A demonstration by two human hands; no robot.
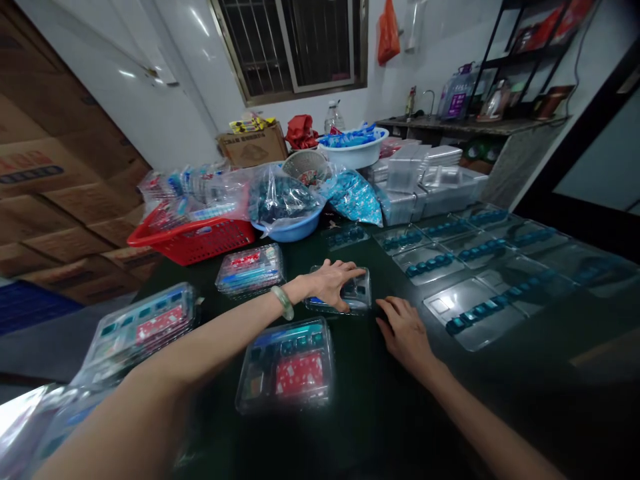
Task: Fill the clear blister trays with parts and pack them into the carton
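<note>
My left hand (pixel 330 283), with a green bangle on its wrist, reaches across a clear plastic case (pixel 361 291) lying on the dark table. Its thumb is by the near edge and the fingers span the lid, gripping the case from above; part of the contents is hidden. Just right of that case, my right hand (pixel 403 327) rests low over the table, fingers loosely bent and apart, with nothing in them. Closer to me lies a filled clear case (pixel 287 363) with a red patterned packet (pixel 300 373) and teal pieces inside.
Stacked filled cases (pixel 250 270) and more cases (pixel 145 323) stand at left. Open clear trays (pixel 480 300) with rows of teal pieces cover the right side. Behind are a red basket (pixel 200 243), a blue basin (pixel 290 231), a blue patterned bag (pixel 353 197) and stacked clear boxes (pixel 405 200).
</note>
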